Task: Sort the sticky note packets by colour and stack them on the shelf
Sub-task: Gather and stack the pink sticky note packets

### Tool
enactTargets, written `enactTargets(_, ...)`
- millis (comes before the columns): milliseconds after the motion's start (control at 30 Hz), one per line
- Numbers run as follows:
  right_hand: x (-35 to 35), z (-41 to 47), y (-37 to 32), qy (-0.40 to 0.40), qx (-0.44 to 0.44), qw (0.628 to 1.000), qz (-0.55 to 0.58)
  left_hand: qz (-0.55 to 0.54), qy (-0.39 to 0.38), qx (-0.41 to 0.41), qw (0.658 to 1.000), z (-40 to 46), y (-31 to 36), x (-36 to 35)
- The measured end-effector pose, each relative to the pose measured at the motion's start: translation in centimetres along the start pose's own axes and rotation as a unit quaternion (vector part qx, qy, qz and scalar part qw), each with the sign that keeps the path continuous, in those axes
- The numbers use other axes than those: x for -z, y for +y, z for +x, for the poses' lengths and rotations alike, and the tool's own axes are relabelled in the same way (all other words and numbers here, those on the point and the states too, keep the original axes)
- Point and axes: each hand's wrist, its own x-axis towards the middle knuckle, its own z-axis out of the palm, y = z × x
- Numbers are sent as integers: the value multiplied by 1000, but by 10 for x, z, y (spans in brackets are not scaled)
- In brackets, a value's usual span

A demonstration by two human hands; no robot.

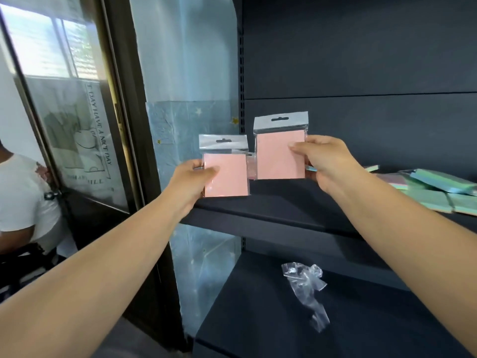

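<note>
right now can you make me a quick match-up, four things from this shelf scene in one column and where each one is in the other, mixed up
Things:
1. smaller pink packet
2. larger pink packet
3. green packets
4. crumpled clear wrapper

Places:
A. lying on the lower shelf
B. held in the right hand
C. lying at the right of the upper shelf
D. held in the left hand

Pairs: 1-D, 2-B, 3-C, 4-A

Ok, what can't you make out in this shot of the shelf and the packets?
Head view:
- Green packets: cut off by the right edge and right arm, so no count.
- Something pink between the two pink packets: mostly hidden.
- Left hand and right hand: fingers behind packets unseen.
- Door poster: text partly blurred.
</note>
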Motion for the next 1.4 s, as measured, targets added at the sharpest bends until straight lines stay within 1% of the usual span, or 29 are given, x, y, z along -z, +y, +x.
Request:
enactTargets(200,-24,36,11,41,-16,999,-19,-17,-83,46,995,62,-13,8)
enactTargets(267,-28,42,13,58,-23,998,-21,-12,-112,51,992,78,-17,8)
enactTargets(333,-33,48,16,82,-30,996,-25,44,-140,27,989,94,-19,8)
enactTargets(433,-41,50,20,115,-40,992,-23,162,-167,-24,972,116,-24,7)
enactTargets(533,-52,49,27,134,-58,989,-25,208,-176,-64,960,136,-36,3)
enactTargets(633,-65,48,35,139,-80,987,-31,233,-181,-80,952,146,-46,-3)
enactTargets(833,-87,48,47,135,-121,983,-41,175,-160,-42,971,153,-57,-7)
enactTargets(900,-90,49,50,138,-130,980,-54,118,-166,-11,979,154,-62,-4)
enactTargets(967,-94,51,52,133,-131,980,-71,62,-191,13,980,150,-67,1)
enactTargets(1033,-100,53,54,123,-129,974,-137,37,-213,30,976,144,-76,10)
enactTargets(1100,-104,54,54,112,-131,951,-258,18,-229,29,973,131,-80,21)
enactTargets(1167,-107,54,54,93,-129,913,-375,12,-224,-13,975,122,-82,30)
enactTargets(1233,-111,51,52,76,-123,880,-452,28,-207,-68,975,113,-74,39)
enactTargets(1333,-114,44,50,78,-106,854,-503,77,-217,-160,960,106,-58,45)
enactTargets(1400,-107,35,50,102,-73,843,-522,146,-250,-217,932,101,-48,45)
